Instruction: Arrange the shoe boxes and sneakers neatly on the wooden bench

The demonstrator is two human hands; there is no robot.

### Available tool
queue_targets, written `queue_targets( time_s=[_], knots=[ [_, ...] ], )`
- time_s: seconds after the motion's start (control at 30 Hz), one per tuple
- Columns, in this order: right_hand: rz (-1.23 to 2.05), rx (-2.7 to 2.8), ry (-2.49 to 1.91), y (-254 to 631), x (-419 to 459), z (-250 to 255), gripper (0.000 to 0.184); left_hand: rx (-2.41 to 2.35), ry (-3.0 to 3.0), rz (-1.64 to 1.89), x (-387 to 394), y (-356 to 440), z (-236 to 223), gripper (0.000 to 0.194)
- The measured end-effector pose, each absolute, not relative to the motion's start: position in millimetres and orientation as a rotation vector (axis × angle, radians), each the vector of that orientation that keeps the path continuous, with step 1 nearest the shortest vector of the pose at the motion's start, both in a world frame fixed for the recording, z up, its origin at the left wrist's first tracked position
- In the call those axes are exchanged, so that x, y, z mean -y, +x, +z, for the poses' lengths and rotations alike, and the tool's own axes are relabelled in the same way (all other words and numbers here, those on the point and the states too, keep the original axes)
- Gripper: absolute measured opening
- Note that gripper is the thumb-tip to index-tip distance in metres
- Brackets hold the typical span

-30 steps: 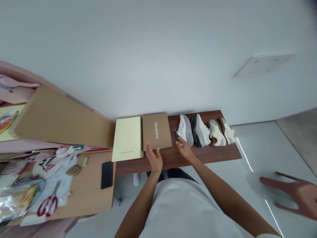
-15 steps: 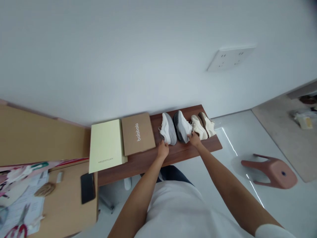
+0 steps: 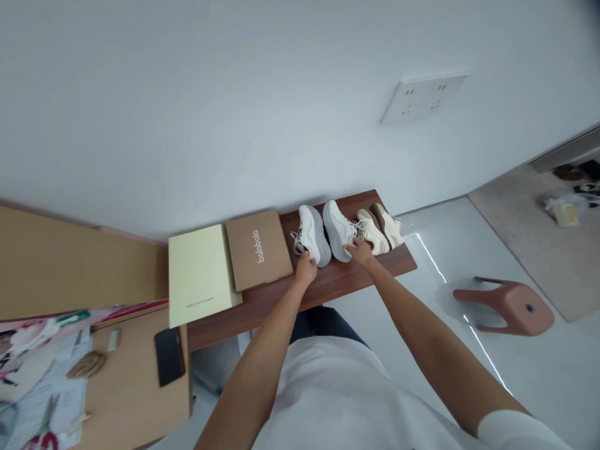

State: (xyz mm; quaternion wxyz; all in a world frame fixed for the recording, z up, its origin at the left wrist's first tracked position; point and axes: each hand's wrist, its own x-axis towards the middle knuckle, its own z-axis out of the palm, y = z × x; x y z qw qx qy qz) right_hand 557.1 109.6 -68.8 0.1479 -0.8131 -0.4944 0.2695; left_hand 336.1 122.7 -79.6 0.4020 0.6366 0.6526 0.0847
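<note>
Two white sneakers with thick grey soles lie side by side on a narrow brown wooden bench [image 3: 337,284]. My left hand [image 3: 306,269] is closed on the heel end of the left sneaker [image 3: 309,231]. The heel end of the right sneaker [image 3: 335,225] is gripped by my right hand [image 3: 360,251]. The soles of the two face each other, with a small gap between them. Just right of my right hand lies a pair of cream shoes with brown soles, one cream shoe [image 3: 372,234] beside the other [image 3: 390,225].
Left on the bench are a brown shoebox [image 3: 259,250] and a pale yellow box [image 3: 199,269]. A phone [image 3: 169,356], scissors [image 3: 47,419] and papers lie on cardboard at lower left. A pink stool [image 3: 520,307] stands on the floor at right. The wall [image 3: 281,125] rises behind the bench.
The right sneaker has turned so its dark grey underside no longer shows, and it sits slightly further left. Both hands keep hold. The whole view has shifted slightly.
</note>
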Motion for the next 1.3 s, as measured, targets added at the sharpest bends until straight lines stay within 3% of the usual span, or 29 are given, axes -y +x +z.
queue_targets(
  time_s=[0.43,1.3],
  knots=[
    [0.604,1.845,-2.627,491.9,-118.2,-22.7,0.029,-1.698,2.014,-0.056,-115.1,350.0,-46.8,0.030],
    [0.756,2.259,-2.369,487.3,-133.3,-36.5,0.022,-1.751,1.912,-0.126,-118.2,370.2,-52.0,0.031]
  ],
)
